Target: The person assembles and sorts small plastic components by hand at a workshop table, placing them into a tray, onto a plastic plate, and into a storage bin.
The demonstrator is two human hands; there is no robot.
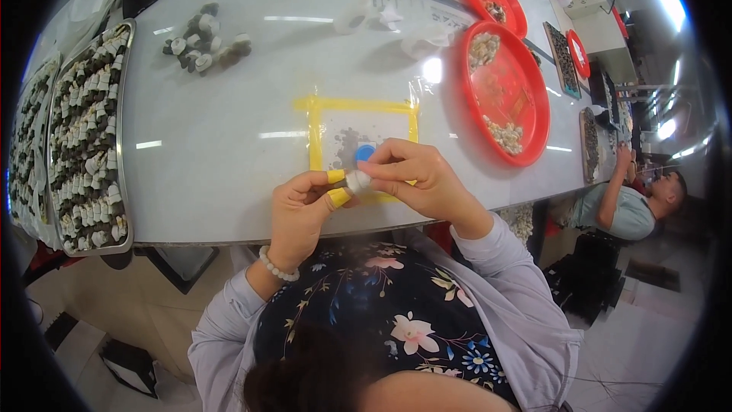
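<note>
My left hand [301,210] wears yellow finger covers on its thumb and forefinger and a pale bead bracelet at the wrist. Its fingers grip a small white-wrapped piece [357,181]. From the other side my right hand [415,175] pinches the same piece between thumb and forefinger; fingers hide part of it. A blue round disc [366,152] shows just beyond the right fingertips; I cannot tell whether it touches them. Beneath the hands is a yellow tape frame [315,133] on the white table [229,175], with grey smudges inside it. A pile of dark pieces wrapped in white [200,42] lies further left.
Metal trays [128,130] filled with rows of similar wrapped pieces stand at the left. Two red oval trays [543,99] with small pale and brown bits are at the right. White paper rolls [351,19] lie at the back. Another person [621,202] works at the far right.
</note>
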